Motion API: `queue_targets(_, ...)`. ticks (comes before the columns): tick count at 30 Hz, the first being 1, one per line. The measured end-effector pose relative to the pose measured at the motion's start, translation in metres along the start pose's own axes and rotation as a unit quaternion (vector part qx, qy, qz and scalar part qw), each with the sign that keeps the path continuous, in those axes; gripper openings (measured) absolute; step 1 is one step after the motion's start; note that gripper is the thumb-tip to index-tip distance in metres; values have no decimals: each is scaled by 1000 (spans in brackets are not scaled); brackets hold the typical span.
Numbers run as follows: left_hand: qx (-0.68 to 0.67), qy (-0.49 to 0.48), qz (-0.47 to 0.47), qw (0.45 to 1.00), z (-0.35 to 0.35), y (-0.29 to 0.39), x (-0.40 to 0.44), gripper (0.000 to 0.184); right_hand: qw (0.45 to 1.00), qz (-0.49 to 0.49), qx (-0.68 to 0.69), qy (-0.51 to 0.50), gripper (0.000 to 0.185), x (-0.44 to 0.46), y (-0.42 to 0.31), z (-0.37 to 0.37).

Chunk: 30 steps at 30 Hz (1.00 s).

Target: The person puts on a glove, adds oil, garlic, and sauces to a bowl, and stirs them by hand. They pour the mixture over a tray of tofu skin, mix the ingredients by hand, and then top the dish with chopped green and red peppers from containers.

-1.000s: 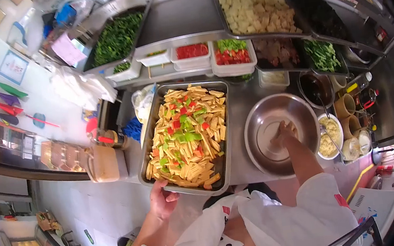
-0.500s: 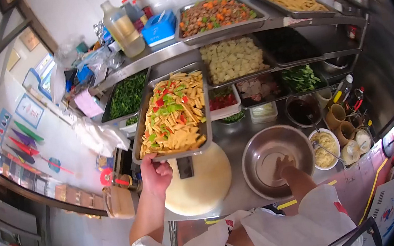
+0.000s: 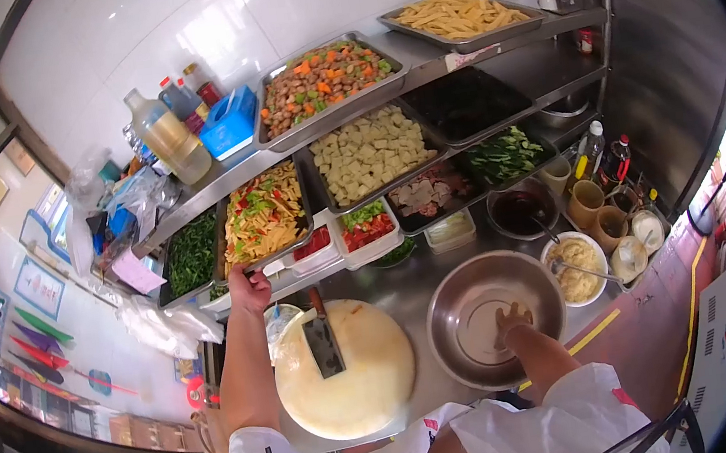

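My left hand [image 3: 247,289] is closed on the front edge of a metal tray [image 3: 271,257]. Yellow-tan strips [image 3: 264,207] mixed with red and green pepper pieces fill this tray, which lies on the lower shelf. My right hand [image 3: 511,321] is inside a wide steel bowl [image 3: 453,352], fingers spread near the bowl's inner wall, holding nothing visible. Between my arms stands a thick round chopping board [image 3: 375,390]. A cleaver [image 3: 324,346] rests flat on it, its handle pointing away from me.
Trays of chopped greens [image 3: 193,258], pale cubes [image 3: 372,152] and sliced meat [image 3: 428,195] line the lower shelf. The upper shelf [image 3: 236,165] overhangs them, carrying more trays and an oil jug [image 3: 168,142]. Right of the bowl sit a white bowl of yellowish paste [image 3: 575,267] and bamboo cups [image 3: 584,202].
My left hand has pushed the tray away and down onto the lower shelf, uncovering the board and cleaver. The view has shifted. My right hand stays in the steel bowl, its fingers now visibly spread.
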<state>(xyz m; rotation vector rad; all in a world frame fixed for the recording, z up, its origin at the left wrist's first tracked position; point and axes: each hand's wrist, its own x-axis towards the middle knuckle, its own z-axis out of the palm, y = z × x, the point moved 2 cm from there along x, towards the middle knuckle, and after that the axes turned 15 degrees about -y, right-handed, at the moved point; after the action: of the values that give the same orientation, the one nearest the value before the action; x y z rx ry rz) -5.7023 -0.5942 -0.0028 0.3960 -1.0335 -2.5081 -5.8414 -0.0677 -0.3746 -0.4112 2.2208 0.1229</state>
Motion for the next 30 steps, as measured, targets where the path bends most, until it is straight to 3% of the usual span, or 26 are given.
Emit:
queue_targets(3, 29, -6, -13, 999, 9, -1, 21, 13, 999, -4, 25, -19, 120, -25, -4, -12)
queue_targets(9, 24, -11, 60, 998, 9, -13, 40, 14, 998, 8, 58, -14, 118, -9, -7, -10)
queue_targets(11, 32, -76, 82, 993, 4, -18, 29, 21, 997, 8, 79, 4, 119, -16, -11, -14)
queue_targets(13, 53, -58, 75, 994, 24, -38, -1, 23, 995, 20, 99, -4, 118, -23, -13, -20)
queue_targets(14, 71, -36, 75, 994, 30, -55, -15, 25, 994, 30, 109, -11, 117, -27, -14, -25)
queue_targets(18, 249, -137, 13, 959, 3, -169, -64, 35, 982, 72, 165, -57, 116, -62, -26, -57)
queue_targets(20, 303, -169, -80, 934, -18, -236, -97, 36, 980, 91, 162, -69, 116, -49, -28, -61)
queue_targets(24, 438, -198, -166, 861, -23, -338, -160, 40, 983, 85, 145, -69, 117, -42, -32, -75)
queue_targets(28, 481, -184, -115, 849, 8, -394, -183, 41, 990, 50, 121, -53, 116, -31, -31, -88)
queue_targets(30, 516, -183, -42, 836, 24, -420, -182, 41, 995, 30, 78, -46, 115, -15, -28, -92)
